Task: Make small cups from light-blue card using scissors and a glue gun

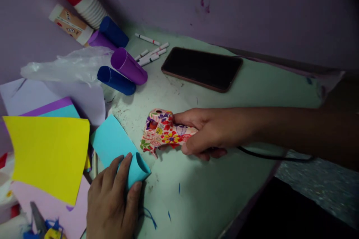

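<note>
The right hand has its grip wrapped round the handle of a floral glue gun. At its 8 o'clock, the left hand clamps a curled turquoise sheet to the green surface. From the gun, a phone lies at 1 o'clock, a purple tube at 11, a yellow sheet at 9.

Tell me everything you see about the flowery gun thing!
The flowery gun looks like a glue gun, shiny and plastic-like, with red, purple and yellow flowers and green leaves. It has a small yellow label and an opening showing orange-red inside. The right hand grips its handle, hiding part of it. Its body points away from that hand, low over the pale green tabletop. I can't tell if they touch.
</note>
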Demonstrator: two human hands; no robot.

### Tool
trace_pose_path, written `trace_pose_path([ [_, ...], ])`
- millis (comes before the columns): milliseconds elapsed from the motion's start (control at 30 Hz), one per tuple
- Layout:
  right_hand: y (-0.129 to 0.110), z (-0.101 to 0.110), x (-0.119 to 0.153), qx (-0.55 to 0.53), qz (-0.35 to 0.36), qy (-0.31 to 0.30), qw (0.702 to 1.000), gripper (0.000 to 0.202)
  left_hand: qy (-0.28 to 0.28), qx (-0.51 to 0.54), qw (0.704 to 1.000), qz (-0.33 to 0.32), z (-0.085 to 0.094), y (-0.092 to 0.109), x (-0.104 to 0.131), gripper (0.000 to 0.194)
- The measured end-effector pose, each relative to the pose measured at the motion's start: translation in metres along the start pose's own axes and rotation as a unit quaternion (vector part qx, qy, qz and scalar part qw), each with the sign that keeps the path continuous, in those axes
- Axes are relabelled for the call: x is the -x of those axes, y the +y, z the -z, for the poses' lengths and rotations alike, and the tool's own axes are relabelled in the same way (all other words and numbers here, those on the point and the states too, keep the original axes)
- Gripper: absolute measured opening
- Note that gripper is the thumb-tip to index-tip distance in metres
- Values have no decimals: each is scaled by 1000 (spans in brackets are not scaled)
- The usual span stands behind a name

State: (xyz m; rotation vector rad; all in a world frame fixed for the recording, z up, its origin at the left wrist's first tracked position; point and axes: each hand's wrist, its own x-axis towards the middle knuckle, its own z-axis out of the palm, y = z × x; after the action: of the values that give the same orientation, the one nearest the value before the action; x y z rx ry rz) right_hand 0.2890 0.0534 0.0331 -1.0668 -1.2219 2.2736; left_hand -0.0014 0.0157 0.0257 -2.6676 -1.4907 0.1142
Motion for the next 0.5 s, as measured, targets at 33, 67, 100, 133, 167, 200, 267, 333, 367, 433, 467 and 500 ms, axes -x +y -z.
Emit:
trace_pose_path([
  [33, 0, -1, -1, -2, -5, -4, 1000, 38, -1, 0, 1000, 0, 0, -1, 0, 50],
  [67, 0, -2, -2, -4, -11, -8, 1000, 37, -2, 1, 1000, 0, -1, -1, 0, 50],
  [100, 0, -3, -3, -6, -16, -12, 1000, 33, -2, 1, 1000, 1, -1, -2, 0, 51],
  [133, 0, -4, -4, -4, -19, -14, 1000, 29, -2, 2, 1000, 1, -1, -2, 0, 51],
  [167, 0, -6, -6, 3, -20, -15, 1000, 25, -2, 3, 1000, 2, -1, -3, 0, 51],
  [200, -1, -7, -7, 16, -20, -13, 1000, 24, -2, 3, 1000, 2, -2, -3, 0, 51],
  [267, -2, -9, -10, 50, -21, -9, 999, 24, 2, 4, 1000, -3, -2, -4, 1, 51],
  [333, -5, -11, -12, 87, -25, -6, 996, 26, 4, 5, 1000, -8, -3, -4, 1, 51],
  [367, -6, -12, -13, 107, -29, -4, 994, 26, 4, 7, 1000, -8, -3, -4, 1, 51],
  [433, -9, -14, -14, 143, -33, -5, 989, 26, 1, 6, 1000, -3, -3, -3, 1, 50],
  [467, -11, -16, -15, 159, -33, -6, 987, 27, -2, 6, 1000, 1, -2, -2, 1, 50],
  [500, -13, -17, -15, 171, -35, -7, 985, 26, -4, 6, 1000, 5, -2, -1, 0, 50],
])
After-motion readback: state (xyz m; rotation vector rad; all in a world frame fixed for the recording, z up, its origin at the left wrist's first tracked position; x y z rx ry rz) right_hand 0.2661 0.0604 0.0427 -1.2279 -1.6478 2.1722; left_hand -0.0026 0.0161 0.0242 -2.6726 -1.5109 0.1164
